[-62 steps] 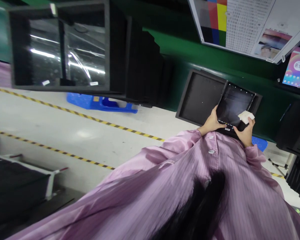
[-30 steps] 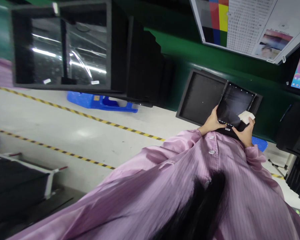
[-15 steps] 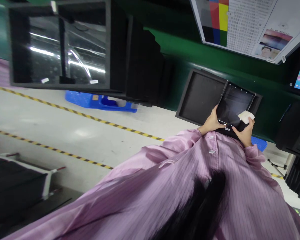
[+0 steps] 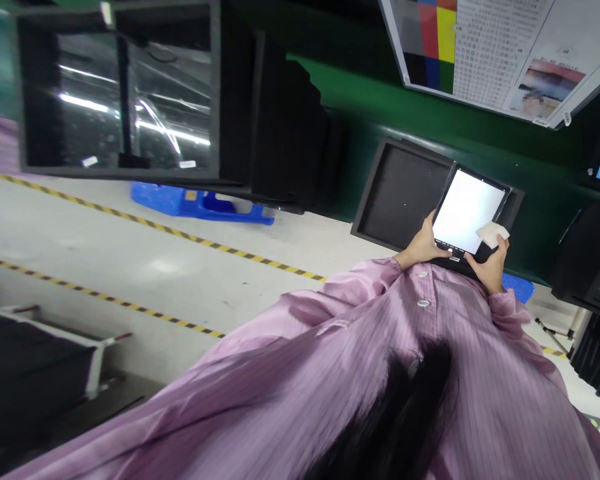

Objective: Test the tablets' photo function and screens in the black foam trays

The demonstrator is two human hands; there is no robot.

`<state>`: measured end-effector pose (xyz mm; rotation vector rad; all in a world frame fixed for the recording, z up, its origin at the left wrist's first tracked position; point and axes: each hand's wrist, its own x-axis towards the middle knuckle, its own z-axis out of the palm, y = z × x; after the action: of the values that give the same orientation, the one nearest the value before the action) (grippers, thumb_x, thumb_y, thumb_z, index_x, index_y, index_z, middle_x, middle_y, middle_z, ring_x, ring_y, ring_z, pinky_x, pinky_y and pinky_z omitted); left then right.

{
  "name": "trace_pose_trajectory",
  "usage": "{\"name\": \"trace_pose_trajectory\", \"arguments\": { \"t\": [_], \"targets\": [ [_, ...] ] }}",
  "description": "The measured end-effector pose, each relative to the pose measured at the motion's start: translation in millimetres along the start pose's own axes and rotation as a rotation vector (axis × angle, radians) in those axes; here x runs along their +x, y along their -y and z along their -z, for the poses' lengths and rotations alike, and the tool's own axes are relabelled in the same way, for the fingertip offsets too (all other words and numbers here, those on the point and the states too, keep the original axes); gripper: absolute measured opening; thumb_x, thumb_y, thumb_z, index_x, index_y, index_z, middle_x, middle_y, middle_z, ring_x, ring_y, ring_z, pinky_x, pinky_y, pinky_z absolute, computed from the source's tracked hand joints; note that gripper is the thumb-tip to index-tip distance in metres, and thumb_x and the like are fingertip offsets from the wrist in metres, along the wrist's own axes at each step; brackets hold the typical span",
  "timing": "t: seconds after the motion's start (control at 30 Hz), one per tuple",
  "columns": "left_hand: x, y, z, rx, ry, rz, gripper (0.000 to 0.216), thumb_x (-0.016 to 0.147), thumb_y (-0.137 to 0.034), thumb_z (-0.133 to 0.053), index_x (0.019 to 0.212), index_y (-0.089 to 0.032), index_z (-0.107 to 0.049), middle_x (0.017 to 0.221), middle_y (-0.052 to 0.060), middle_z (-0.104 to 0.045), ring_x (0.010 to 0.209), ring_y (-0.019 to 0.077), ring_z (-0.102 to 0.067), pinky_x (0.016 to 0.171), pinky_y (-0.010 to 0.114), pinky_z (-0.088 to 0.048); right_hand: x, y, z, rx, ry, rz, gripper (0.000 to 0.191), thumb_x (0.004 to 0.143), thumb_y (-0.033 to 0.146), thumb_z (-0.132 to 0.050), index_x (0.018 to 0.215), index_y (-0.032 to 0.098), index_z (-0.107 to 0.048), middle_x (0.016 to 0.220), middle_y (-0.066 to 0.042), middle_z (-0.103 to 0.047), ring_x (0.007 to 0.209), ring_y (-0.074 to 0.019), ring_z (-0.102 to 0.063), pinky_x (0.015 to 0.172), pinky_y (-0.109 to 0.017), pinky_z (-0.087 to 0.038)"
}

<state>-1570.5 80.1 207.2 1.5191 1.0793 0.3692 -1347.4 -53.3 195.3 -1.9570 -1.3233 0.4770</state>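
Two hands held one tablet [image 4: 464, 211] between them, out in front of the person's chest and above a shallow black tray [image 4: 401, 193]. Its screen glowed plain white and faced up toward the person. The left hand [image 4: 422, 245] had its grip closed on the near left corner, thumb laid along the bottom edge of the screen. The right hand [image 4: 489, 264] clasped the near right corner, and its fingers also pinned a small white cloth [image 4: 492, 234] against the right edge of the glass. The tablet's long axis ran away from the person, leaning a little to the right, with the far end tilted up. The tray lay on a dark green tabletop [image 4: 430, 127], reaching out to the left of the tablet. Pink striped sleeves [image 4: 360, 287] covered both arms to the wrists. Above on the right hung a board with colour patches [image 4: 433, 40]. Farther left stood a big black-framed box [image 4: 120, 93] with shiny film, and a blue stool [image 4: 200, 203] sat on the grey floor [image 4: 130, 267] beneath it.
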Motion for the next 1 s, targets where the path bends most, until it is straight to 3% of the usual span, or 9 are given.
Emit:
{"name": "trace_pose_trajectory", "arguments": {
  "t": [0.27, 0.43, 0.53, 0.6, 0.67, 0.73, 0.83, 1.0],
  "targets": [
    [2, 8, 4, -0.007, 0.047, -0.055, 0.155, 0.053, -0.040, -0.104, 0.171, -0.009, -0.008, 0.171, 0.032, -0.025, 0.163, 0.0496, -0.025, 0.135, 0.060, -0.021, 2, 3, 1, 0.005, -0.042, 0.033, 0.085, 0.083, 0.054, -0.078, 0.146, 0.019, -0.032, 0.158, -0.026, -0.039, 0.154, -0.0387, -0.043, 0.126, -0.063, -0.037],
    [3, 12, 3, 0.010, 0.023, -0.020, 0.149, 0.055, -0.046, -0.103, 0.170, -0.009, -0.016, 0.171, 0.031, -0.025, 0.160, 0.0501, -0.031, 0.134, 0.060, -0.025, 19, 10, 4, 0.008, -0.102, 0.028, 0.054, 0.094, 0.051, -0.067, 0.133, 0.021, -0.045, 0.143, -0.020, -0.050, 0.141, -0.0349, -0.055, 0.120, -0.060, -0.045],
    [5, 12, 2, 0.003, -0.014, 0.054, 0.121, 0.075, -0.057, -0.091, 0.165, -0.008, -0.027, 0.170, 0.030, -0.031, 0.159, 0.0469, -0.035, 0.134, 0.057, -0.029, 43, 8, 19, -0.026, -0.177, 0.045, 0.051, 0.093, 0.053, -0.068, 0.128, 0.020, -0.052, 0.133, -0.018, -0.054, 0.132, -0.0359, -0.058, 0.116, -0.061, -0.048],
    [7, 11, 3, -0.032, -0.046, 0.114, 0.094, 0.093, -0.058, -0.073, 0.163, -0.009, -0.034, 0.168, 0.026, -0.038, 0.158, 0.0415, -0.040, 0.133, 0.053, -0.031, 63, -3, 37, -0.101, -0.335, -0.003, 0.058, 0.091, 0.052, -0.071, 0.134, 0.018, -0.053, 0.132, -0.020, -0.053, 0.132, -0.0386, -0.056, 0.115, -0.061, -0.048],
    [10, 11, 4, -0.088, -0.070, 0.161, 0.072, 0.104, -0.054, -0.058, 0.159, -0.011, -0.041, 0.164, 0.021, -0.048, 0.156, 0.0357, -0.045, 0.133, 0.048, -0.032, 84, -22, 58, -0.187, -0.520, -0.147, 0.065, 0.090, 0.046, -0.072, 0.143, 0.017, -0.051, 0.135, -0.022, -0.050, 0.132, -0.0407, -0.054, 0.114, -0.062, -0.047],
    [13, 12, 7, -0.151, -0.094, 0.185, 0.058, 0.108, -0.048, -0.049, 0.153, -0.012, -0.051, 0.157, 0.017, -0.058, 0.151, 0.0322, -0.051, 0.132, 0.044, -0.033, 104, -42, 74, -0.244, -0.594, -0.364, 0.068, 0.086, 0.040, -0.074, 0.146, 0.018, -0.053, 0.138, -0.023, -0.049, 0.134, -0.0440, -0.053, 0.115, -0.069, -0.044],
    [18, 15, 12, -0.262, -0.117, 0.220, 0.053, 0.106, -0.047, -0.050, 0.143, -0.012, -0.062, 0.148, 0.015, -0.067, 0.144, 0.0324, -0.058, 0.129, 0.046, -0.037, 125, -58, 78, -0.234, -0.524, -0.535, 0.066, 0.079, 0.035, -0.076, 0.140, 0.017, -0.061, 0.145, -0.025, -0.047, 0.139, -0.0469, -0.051, 0.118, -0.077, -0.036],
    [24, 20, 19, -0.444, -0.068, 0.274, 0.064, 0.091, -0.061, -0.069, 0.132, -0.012, -0.071, 0.138, 0.016, -0.073, 0.135, 0.0382, -0.064, 0.123, 0.054, -0.044, 134, -23, 26, 0.159, -0.349, -0.284, 0.065, 0.087, 0.030, -0.060, 0.149, 0.013, -0.057, 0.140, -0.020, -0.063, 0.120, -0.0295, -0.069, 0.112, -0.056, -0.056]
  ]
}}
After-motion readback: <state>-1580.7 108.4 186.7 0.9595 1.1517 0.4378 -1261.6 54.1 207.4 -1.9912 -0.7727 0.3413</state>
